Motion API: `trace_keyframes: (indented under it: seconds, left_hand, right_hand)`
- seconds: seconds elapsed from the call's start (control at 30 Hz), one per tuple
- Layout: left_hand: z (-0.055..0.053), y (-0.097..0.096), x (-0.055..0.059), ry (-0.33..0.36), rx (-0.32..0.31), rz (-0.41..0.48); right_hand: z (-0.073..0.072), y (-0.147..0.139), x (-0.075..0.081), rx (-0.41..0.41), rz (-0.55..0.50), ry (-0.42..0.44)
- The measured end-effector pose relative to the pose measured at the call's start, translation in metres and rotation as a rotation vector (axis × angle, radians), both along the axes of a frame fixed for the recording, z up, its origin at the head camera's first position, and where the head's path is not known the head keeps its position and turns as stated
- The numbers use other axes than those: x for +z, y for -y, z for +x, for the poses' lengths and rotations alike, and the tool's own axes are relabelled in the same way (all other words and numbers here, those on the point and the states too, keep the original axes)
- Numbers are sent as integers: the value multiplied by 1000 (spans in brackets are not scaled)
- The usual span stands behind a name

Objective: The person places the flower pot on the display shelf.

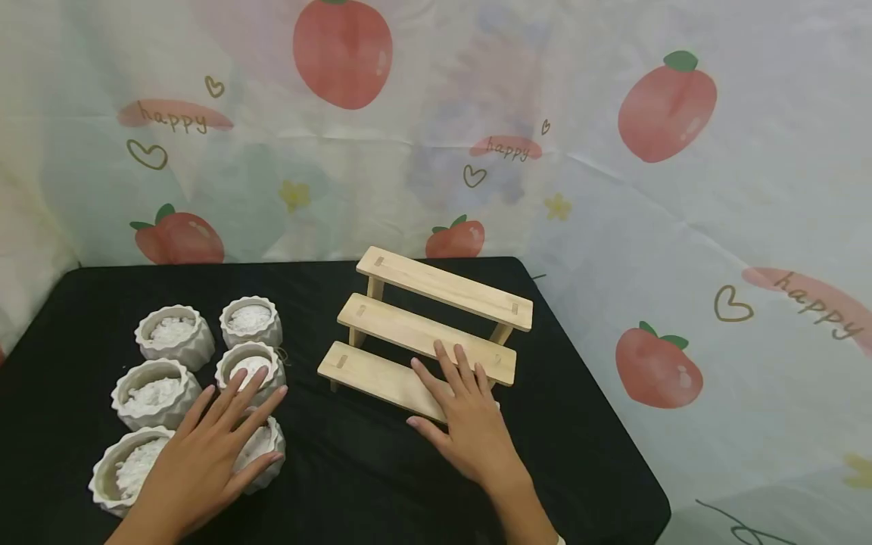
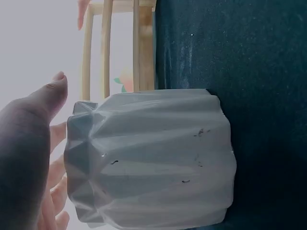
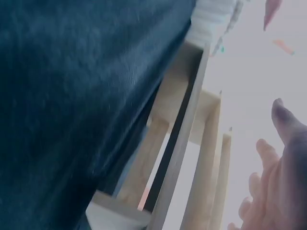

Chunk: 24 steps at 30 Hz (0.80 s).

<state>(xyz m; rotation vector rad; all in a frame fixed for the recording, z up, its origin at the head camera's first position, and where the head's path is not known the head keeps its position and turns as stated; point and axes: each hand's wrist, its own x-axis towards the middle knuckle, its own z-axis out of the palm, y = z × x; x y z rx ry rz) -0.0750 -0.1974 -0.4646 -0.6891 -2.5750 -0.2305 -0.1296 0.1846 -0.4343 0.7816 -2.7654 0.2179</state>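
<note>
My left hand (image 1: pixel 204 458) is held over the front pots with its fingers spread and straight, gripping nothing. Under its fingers is a white fluted pot (image 1: pixel 277 443), partly covered by the hand. The left wrist view has a scalloped pot (image 2: pixel 158 158) close up, its wall marked by small dark specks, and the thumb (image 2: pixel 55 93) at the rim side. Over the lower right part of a three-tier wooden stand (image 1: pixel 381 378) is my right hand (image 1: pixel 473 424), fingers spread. In the right wrist view its fingers appear beside the stand's boards (image 3: pixel 177 158), pinching none.
Several more white pots, including a back-left pot (image 1: pixel 197 350) and a back-right pot (image 1: pixel 272 333), stand in two columns, with white crumbly material inside. A black cloth (image 1: pixel 368 492) covers the table. Behind hangs a fruit-printed curtain (image 1: pixel 409 98).
</note>
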Motion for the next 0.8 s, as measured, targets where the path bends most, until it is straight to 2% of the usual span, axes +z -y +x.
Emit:
trace_keyframes:
  seconds: [0.23,0.47,0.63,0.8]
  left_hand:
    - [7,8,-1,37,59,40]
    - [13,18,-1,98,128,62]
    - [21,31,-2,110,186,77]
    - [31,42,-5,153,265,103]
  right_hand:
    - [-5,-24,4,-176,-136,30]
    - [-12,-41,4,-288,-296,17]
    - [-15,-40,-1,-370,-434,50]
    - [-13,-33,-8,-467,-603,78]
